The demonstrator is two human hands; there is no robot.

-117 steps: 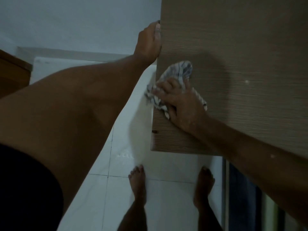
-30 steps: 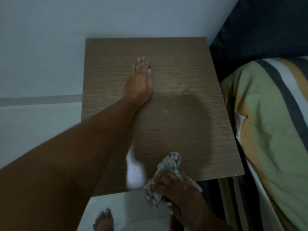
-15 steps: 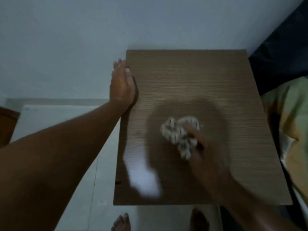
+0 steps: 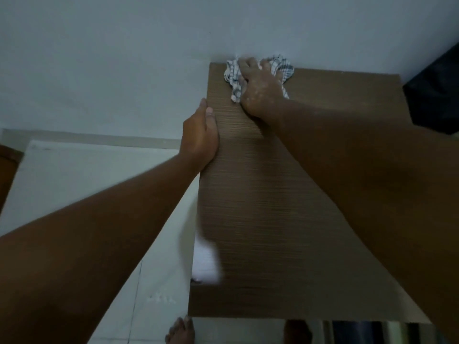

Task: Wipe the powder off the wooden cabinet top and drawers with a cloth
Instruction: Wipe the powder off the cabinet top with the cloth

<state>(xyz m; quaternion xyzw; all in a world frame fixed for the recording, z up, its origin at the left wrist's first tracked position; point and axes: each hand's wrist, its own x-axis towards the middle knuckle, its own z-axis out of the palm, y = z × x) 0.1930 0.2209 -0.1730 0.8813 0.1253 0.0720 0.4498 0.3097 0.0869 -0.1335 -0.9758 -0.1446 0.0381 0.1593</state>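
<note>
The brown wooden cabinet top (image 4: 268, 219) fills the middle and right of the head view. My right hand (image 4: 260, 90) presses a crumpled white checked cloth (image 4: 282, 67) against the far left corner of the top, by the wall. White powder specks show on that hand and forearm. My left hand (image 4: 200, 135) grips the cabinet's left edge, thumb on top, fingers hidden down the side. A bright glare patch (image 4: 206, 261) lies near the front left of the top. The drawers are out of sight.
A pale wall (image 4: 124, 58) stands right behind the cabinet. White floor tiles (image 4: 99, 194) lie to the left, with powder specks (image 4: 161, 299) near the cabinet's foot. A dark bed edge (image 4: 437, 95) is at the right. My bare foot (image 4: 181, 330) stands below the front edge.
My right hand has swept the cloth from the middle of the top to the far left corner by the wall. My left hand stays on the left edge.
</note>
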